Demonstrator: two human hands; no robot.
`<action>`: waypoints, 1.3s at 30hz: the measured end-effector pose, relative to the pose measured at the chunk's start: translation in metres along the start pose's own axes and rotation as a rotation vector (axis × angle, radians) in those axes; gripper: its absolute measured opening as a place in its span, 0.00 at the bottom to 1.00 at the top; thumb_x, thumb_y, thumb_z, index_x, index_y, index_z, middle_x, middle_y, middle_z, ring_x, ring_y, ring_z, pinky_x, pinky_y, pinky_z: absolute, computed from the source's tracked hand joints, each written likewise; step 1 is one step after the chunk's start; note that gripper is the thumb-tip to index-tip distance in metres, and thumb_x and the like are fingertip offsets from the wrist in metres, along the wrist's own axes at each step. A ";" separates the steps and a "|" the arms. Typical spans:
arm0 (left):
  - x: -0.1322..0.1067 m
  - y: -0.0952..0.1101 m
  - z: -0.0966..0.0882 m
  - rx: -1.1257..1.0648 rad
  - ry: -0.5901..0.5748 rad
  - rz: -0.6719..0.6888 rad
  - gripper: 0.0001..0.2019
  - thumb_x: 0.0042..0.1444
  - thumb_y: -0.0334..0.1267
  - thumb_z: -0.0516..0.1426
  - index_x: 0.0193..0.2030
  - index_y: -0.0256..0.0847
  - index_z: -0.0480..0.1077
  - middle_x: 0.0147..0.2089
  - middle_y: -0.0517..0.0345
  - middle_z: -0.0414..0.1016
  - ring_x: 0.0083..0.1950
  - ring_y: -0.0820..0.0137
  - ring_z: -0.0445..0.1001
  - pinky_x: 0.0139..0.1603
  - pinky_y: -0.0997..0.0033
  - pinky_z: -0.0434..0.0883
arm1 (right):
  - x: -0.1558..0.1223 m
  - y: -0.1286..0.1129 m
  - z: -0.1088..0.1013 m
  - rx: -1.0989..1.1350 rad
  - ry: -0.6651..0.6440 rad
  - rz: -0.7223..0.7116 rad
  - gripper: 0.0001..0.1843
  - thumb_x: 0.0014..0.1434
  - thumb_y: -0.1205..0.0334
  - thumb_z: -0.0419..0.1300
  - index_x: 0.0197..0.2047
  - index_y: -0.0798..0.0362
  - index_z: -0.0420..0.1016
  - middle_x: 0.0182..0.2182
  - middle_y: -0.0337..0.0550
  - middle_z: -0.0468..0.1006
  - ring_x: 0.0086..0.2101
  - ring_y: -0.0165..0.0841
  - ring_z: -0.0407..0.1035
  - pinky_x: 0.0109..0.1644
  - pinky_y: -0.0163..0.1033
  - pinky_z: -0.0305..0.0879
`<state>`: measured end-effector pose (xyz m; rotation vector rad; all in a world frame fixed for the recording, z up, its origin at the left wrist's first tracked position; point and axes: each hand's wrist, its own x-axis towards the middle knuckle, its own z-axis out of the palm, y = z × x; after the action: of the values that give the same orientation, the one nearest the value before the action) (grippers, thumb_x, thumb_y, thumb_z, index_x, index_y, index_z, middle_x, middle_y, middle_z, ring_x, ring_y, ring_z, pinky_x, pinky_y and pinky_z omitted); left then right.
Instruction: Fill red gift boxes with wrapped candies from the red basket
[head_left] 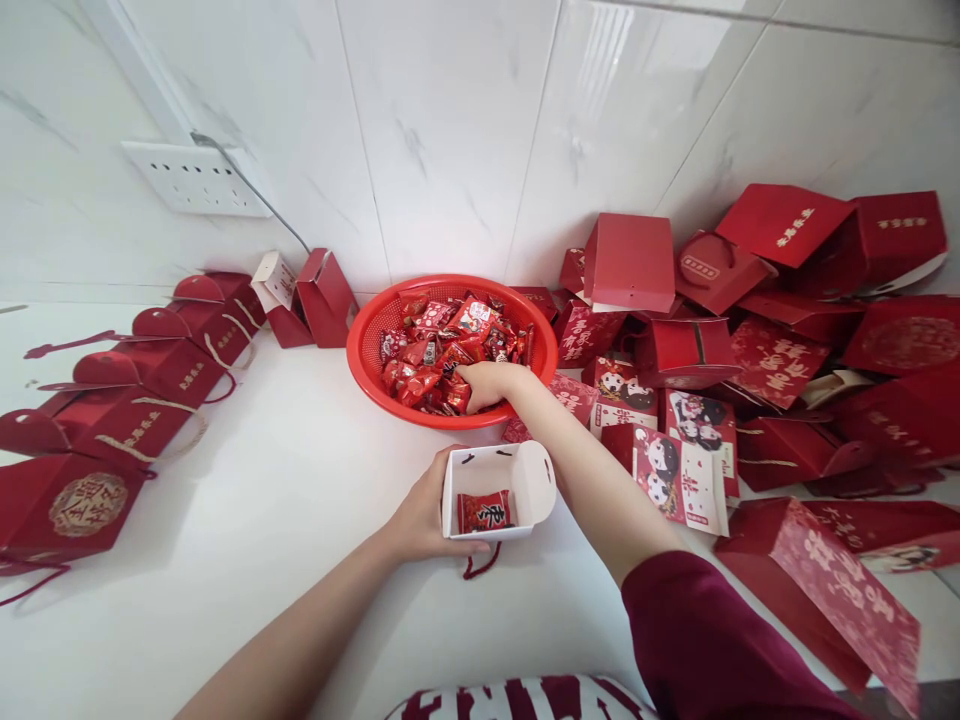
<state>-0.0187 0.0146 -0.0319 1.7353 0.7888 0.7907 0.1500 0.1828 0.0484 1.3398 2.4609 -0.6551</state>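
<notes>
My left hand (421,515) grips an open gift box (517,478), white inside, with one red wrapped candy (484,511) lying in it and a red cord hanging below. My right hand (486,383) reaches into a round red basket (367,335) full of red wrapped candies (435,350), fingers curled down among them; whether they hold one is hidden. The box sits just in front of the basket, on the white tabletop (285,520).
A row of closed red gift boxes (150,375) lines the left side. A big heap of unfilled red boxes (787,340) covers the right, up against the tiled wall. A white socket strip (196,178) with a cable is mounted on the wall at left.
</notes>
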 end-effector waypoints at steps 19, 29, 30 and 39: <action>0.000 -0.004 0.000 -0.003 0.011 0.014 0.52 0.38 0.48 0.74 0.67 0.46 0.50 0.66 0.43 0.62 0.65 0.47 0.65 0.63 0.47 0.66 | -0.009 0.017 0.000 0.658 0.280 -0.301 0.32 0.54 0.80 0.48 0.63 0.62 0.59 0.58 0.54 0.73 0.55 0.30 0.70 0.52 0.32 0.68; 0.000 -0.003 0.001 -0.026 0.004 0.006 0.52 0.39 0.46 0.74 0.67 0.47 0.50 0.66 0.44 0.62 0.65 0.48 0.65 0.64 0.47 0.65 | 0.001 0.021 0.004 0.672 0.738 -0.083 0.13 0.61 0.69 0.54 0.50 0.57 0.67 0.52 0.52 0.75 0.51 0.34 0.71 0.55 0.39 0.66; 0.000 -0.003 0.001 -0.032 0.003 0.003 0.52 0.39 0.46 0.74 0.67 0.47 0.50 0.65 0.44 0.63 0.65 0.48 0.65 0.63 0.47 0.66 | 0.002 0.022 0.004 0.650 0.791 -0.034 0.11 0.61 0.67 0.55 0.48 0.56 0.67 0.52 0.53 0.75 0.50 0.35 0.71 0.55 0.40 0.66; 0.000 -0.002 0.001 -0.023 0.011 0.015 0.52 0.39 0.47 0.74 0.67 0.47 0.50 0.65 0.43 0.62 0.65 0.46 0.65 0.63 0.46 0.66 | -0.002 0.007 0.013 0.432 0.390 -0.132 0.14 0.57 0.50 0.67 0.31 0.54 0.79 0.31 0.45 0.82 0.34 0.36 0.75 0.41 0.38 0.66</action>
<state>-0.0182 0.0147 -0.0344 1.7194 0.7717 0.8170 0.1570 0.1779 0.0359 1.5926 2.8467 -1.0996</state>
